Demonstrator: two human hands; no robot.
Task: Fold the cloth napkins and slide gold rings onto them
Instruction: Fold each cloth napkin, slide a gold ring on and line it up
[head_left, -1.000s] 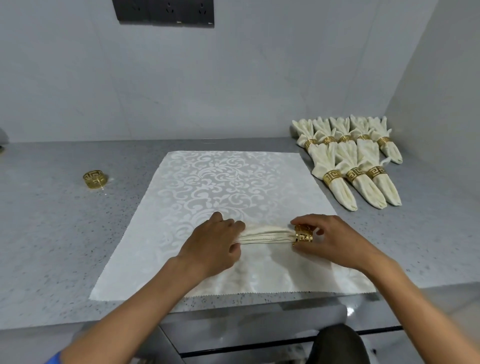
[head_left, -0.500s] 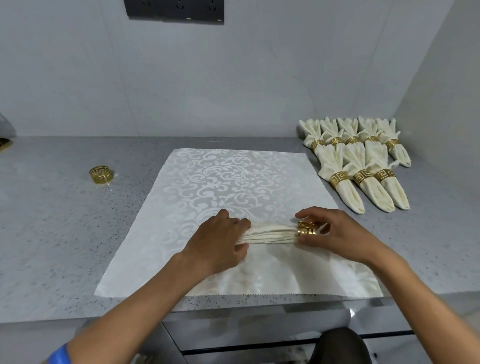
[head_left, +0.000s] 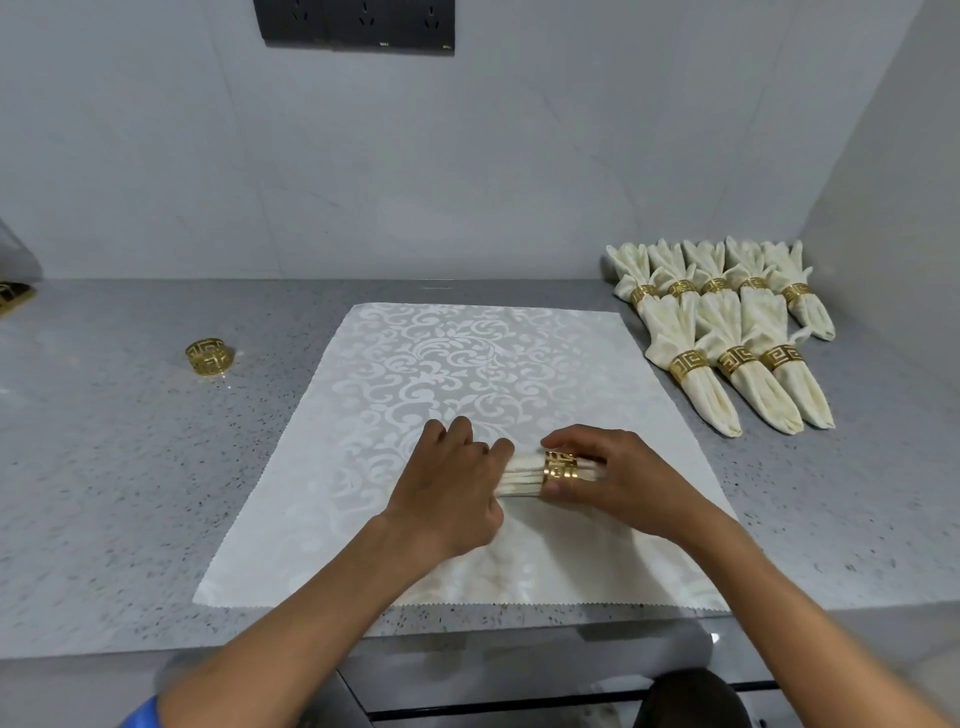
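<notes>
Speckled grey stone counter (head_left: 104, 467) under a pale grey wall (head_left: 467, 156).
A white damask placemat with a scroll pattern (head_left: 441, 364) lay flat on the counter, its serrated near edge by the counter's front; a black socket panel (head_left: 358, 23) was mounted high on the wall.

Setting: table-linen preparation corner, likely a dining or catering back room, though the exact kind of premises cannot be told. Grey speckled stone surface (head_left: 104, 467) set into plain pale grey panelled walls (head_left: 519, 156); black multi-socket outlet strip (head_left: 358, 23) mounted high on the back wall. White damask cloth with scroll pattern (head_left: 441, 364) spread as work mat. Row of finished cream napkins in gold key-pattern rings (head_left: 727, 338) ranked at right; spare gold ring (head_left: 209, 356) at left.
</notes>
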